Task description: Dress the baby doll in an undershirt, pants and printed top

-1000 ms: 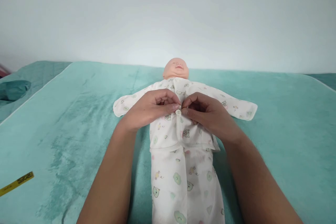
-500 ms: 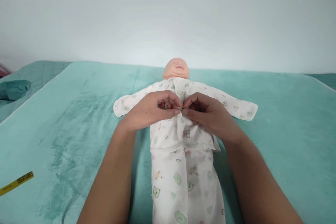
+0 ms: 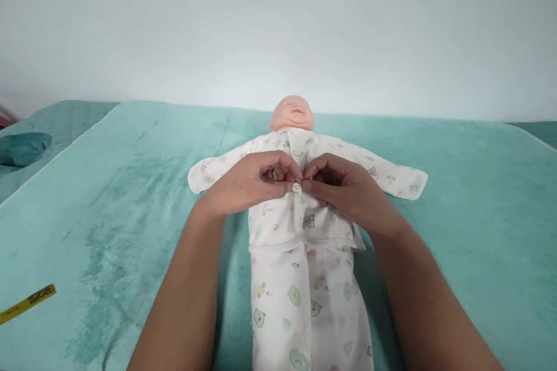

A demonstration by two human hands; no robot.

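Note:
A baby doll (image 3: 292, 113) lies on its back with its head away from me. It wears a white baby shirt (image 3: 273, 226) printed with small animals, the sleeves spread to both sides, over matching trousers (image 3: 282, 307). At the shirt's front opening, a small white button (image 3: 296, 188) shows between my fingertips. My left hand (image 3: 256, 179) is closed in a pinch at the button's left edge. From the other side, my right hand (image 3: 337, 182) pinches the shirt's front edge beside the button. The buttonhole is hidden by my fingers.
A teal plush blanket (image 3: 130, 214) lies under the doll. On it at the lower left is a yellow strip (image 3: 28, 303) with dark print. Darker teal bedding (image 3: 78, 116) shows at the far left, and a pale wall (image 3: 278, 23) rises behind.
My left thumb moved over the button, mostly covering it, then drew back left so the button shows again. The right hand has barely moved; the doll lies as before.

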